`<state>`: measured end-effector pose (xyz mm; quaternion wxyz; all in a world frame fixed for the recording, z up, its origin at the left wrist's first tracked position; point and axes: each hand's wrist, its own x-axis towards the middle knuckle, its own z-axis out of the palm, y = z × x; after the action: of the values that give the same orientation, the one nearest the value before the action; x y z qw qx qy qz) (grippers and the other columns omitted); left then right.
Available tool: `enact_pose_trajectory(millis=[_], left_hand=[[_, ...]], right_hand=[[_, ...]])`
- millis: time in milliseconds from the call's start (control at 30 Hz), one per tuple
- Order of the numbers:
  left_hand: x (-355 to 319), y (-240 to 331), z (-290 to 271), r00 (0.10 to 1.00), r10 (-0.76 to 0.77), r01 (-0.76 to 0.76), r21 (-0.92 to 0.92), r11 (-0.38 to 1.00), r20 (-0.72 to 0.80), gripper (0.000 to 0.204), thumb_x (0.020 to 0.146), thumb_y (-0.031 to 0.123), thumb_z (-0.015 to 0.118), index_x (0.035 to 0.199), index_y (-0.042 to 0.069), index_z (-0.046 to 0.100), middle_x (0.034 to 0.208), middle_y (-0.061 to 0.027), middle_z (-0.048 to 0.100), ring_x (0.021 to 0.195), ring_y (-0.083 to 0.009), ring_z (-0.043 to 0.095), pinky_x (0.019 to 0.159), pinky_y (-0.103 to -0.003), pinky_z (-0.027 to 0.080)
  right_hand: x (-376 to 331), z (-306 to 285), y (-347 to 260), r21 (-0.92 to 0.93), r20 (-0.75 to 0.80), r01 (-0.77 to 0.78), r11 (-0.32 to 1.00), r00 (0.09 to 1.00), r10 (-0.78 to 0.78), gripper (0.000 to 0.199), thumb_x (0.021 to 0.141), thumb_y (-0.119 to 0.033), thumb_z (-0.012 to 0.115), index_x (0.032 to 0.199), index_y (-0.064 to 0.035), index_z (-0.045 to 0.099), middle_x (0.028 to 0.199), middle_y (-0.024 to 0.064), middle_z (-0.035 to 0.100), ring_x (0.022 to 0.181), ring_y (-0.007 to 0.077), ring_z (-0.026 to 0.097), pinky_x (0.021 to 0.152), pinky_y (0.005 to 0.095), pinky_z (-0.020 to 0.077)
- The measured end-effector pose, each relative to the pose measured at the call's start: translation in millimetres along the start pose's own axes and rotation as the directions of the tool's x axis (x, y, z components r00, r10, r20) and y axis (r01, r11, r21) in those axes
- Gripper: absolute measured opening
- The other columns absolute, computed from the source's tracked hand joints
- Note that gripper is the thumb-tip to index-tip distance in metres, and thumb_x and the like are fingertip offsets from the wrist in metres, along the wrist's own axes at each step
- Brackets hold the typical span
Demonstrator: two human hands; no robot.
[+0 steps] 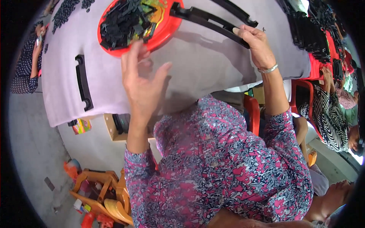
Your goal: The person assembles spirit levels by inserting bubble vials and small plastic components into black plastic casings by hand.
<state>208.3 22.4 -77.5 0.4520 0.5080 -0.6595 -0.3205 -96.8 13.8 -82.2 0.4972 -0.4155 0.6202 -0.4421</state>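
Note:
My right hand (256,43) pinches one end of a long black plastic strip (207,23) with notched ends, raised above the cloth-covered table. My left hand (141,78) has its thumb and fingers apart, with the fingertips at the near rim of a red basin (167,36). I see nothing held in it, though some fingertips are blurred. Inside the basin lies a heap of small flat black pieces (123,24), beside some yellow, shiny material (157,13). Just beyond my right hand is a second black strip (234,10). Another black strip (82,83) lies alone at the left.
Small dark parts (65,15) are scattered at the far left of the table (209,64). Many black strips (308,30) are stacked at the right, by red material. Other people sit at both sides. An orange wooden chair (100,186) stands at the lower left.

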Motion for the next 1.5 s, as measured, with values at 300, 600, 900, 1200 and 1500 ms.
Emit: enact_pose_trajectory(millis=[300, 600, 900, 1200, 1500], left_hand=[[7.2, -3.9, 0.0, 0.993, 0.042, -0.036, -0.063, 0.997, 0.111, 0.062, 0.071, 0.015, 0.086, 0.125, 0.002, 0.059, 0.111, -0.0093, 0.053, 0.096, -0.02, 0.056, 0.082, -0.031, 0.048], [-18.4, -19.5, 18.5, 0.982, -0.039, 0.05, -0.057, 0.997, 0.182, 0.029, 0.078, 0.001, 0.075, 0.105, -0.001, 0.068, 0.091, -0.0066, 0.062, 0.075, -0.0129, 0.058, 0.066, -0.026, 0.048], [-0.5, -18.1, 25.8, 0.971, -0.057, 0.059, -0.001, 0.998, 0.232, 0.028, 0.075, 0.009, 0.074, 0.1, -0.002, 0.067, 0.087, -0.0139, 0.059, 0.078, -0.0293, 0.062, 0.069, -0.039, 0.049], [5.8, -22.4, 36.6, 0.94, -0.047, -0.005, 0.151, 0.989, 0.338, 0.026, 0.079, 0.016, 0.073, 0.099, 0.001, 0.07, 0.083, -0.0133, 0.057, 0.078, -0.0283, 0.062, 0.071, -0.039, 0.049], [11.7, -35.1, 43.3, 0.937, 0.077, -0.146, 0.183, 0.972, 0.341, 0.025, 0.081, 0.013, 0.067, 0.104, 0.004, 0.071, 0.089, -0.0151, 0.062, 0.084, -0.0315, 0.064, 0.075, -0.04, 0.05]], right_hand=[[2.9, 21.7, 6.4, -0.247, 0.364, 0.109, 0.963, 0.931, -0.012, 0.018, 0.086, -0.02, 0.072, 0.089, -0.0025, 0.073, 0.076, -0.0068, 0.06, 0.074, 0.0033, 0.05, 0.067, 0.0214, 0.042], [43.1, 34.9, -12.9, -0.509, 0.461, 0.408, 0.758, 0.873, -0.16, 0.02, 0.085, -0.015, 0.075, 0.099, -0.0009, 0.069, 0.091, -0.0019, 0.064, 0.085, 0.0072, 0.059, 0.077, 0.0251, 0.049], [79.9, 80.9, -29.7, -0.504, 0.257, 0.513, 0.695, 0.857, -0.446, 0.015, 0.089, -0.01, 0.068, 0.103, -0.0046, 0.07, 0.089, 0.0021, 0.071, 0.077, 0.0083, 0.062, 0.07, 0.0246, 0.0501], [142.3, 136.2, -43.1, -0.802, 0.485, 0.594, 0.06, 0.708, -0.513, 0.016, 0.081, -0.019, 0.064, 0.078, -0.0036, 0.067, 0.08, 0.0167, 0.069, 0.078, 0.0305, 0.068, 0.073, 0.0416, 0.0539], [144.0, 140.1, -56.3, -0.879, 0.359, 0.458, 0.128, 0.815, -0.454, 0.024, 0.076, -0.029, 0.065, 0.075, -0.0055, 0.071, 0.079, 0.0196, 0.07, 0.077, 0.0367, 0.069, 0.072, 0.0489, 0.0542]])
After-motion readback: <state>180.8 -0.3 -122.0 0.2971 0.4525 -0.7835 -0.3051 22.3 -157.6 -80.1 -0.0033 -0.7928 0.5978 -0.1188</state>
